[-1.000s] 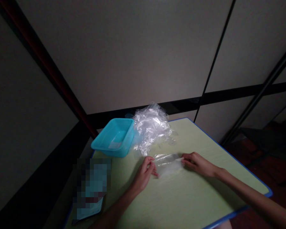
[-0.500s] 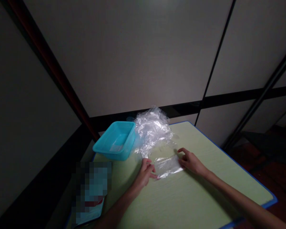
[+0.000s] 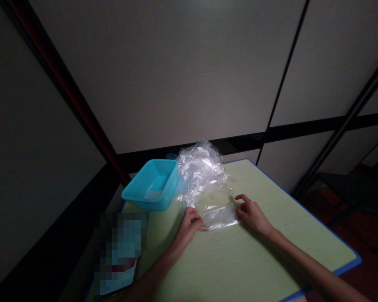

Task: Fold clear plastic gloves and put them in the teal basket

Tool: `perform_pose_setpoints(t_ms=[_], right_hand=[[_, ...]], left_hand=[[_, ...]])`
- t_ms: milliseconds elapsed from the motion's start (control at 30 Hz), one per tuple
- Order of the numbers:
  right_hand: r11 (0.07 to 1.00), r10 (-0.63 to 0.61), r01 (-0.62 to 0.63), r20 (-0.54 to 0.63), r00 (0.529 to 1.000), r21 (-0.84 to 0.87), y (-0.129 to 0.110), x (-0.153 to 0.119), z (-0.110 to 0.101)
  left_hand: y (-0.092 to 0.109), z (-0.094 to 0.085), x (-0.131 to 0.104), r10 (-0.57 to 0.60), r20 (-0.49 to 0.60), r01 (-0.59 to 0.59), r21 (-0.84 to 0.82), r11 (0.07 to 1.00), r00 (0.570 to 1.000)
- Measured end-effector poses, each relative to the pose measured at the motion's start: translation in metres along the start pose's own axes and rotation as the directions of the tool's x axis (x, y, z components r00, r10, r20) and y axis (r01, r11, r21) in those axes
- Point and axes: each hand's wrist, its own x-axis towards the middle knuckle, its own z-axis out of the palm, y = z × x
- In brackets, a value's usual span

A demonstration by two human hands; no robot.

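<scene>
A clear plastic bag (image 3: pixel 220 216) lies flattened on the pale green table, its near edge forming a shiny fold. At its left near corner, my left hand (image 3: pixel 190 226) has closed fingertips on the plastic. Across from it, my right hand (image 3: pixel 252 214) pinches the right edge between thumb and fingers, the index finger raised a little and bent. Just beyond both hands spreads a crumpled heap of clear plastic bags (image 3: pixel 203 165).
A turquoise plastic basin (image 3: pixel 168 195) stands at the table's back left, touching the heap. Near the left edge lies a blurred-out flat object (image 3: pixel 122 251). Light cabinet panels (image 3: pixel 189 84) rise behind the table (image 3: pixel 239 260), which has a blue rim.
The near edge of the bag has shifted slightly away from me and looks straighter. My left fingers have drawn closer together at its corner; the right hand has barely moved.
</scene>
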Motion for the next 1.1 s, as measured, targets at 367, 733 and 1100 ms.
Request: perform_pose_setpoints(t_ms=[367,733,1100], right_hand=[[0.998,-0.027,0.02,-0.135,0.991,-0.057,-0.001,-0.01,0.011],[0.992,-0.062,0.044,-0.162,0.985,-0.115,-0.001,-0.011,0.014],[0.971,-0.063,0.028,-0.137,0.989,-0.239,-0.007,-0.014,0.014]], left_hand=[[0.003,-0.014,0.003,0.231,-0.054,-0.203,0.312,0.928,0.972],[0.01,0.002,0.05,0.338,0.149,-0.355,0.617,0.702,0.929],[-0.007,0.003,0.052,0.407,0.106,-0.381,0.618,0.687,0.907]])
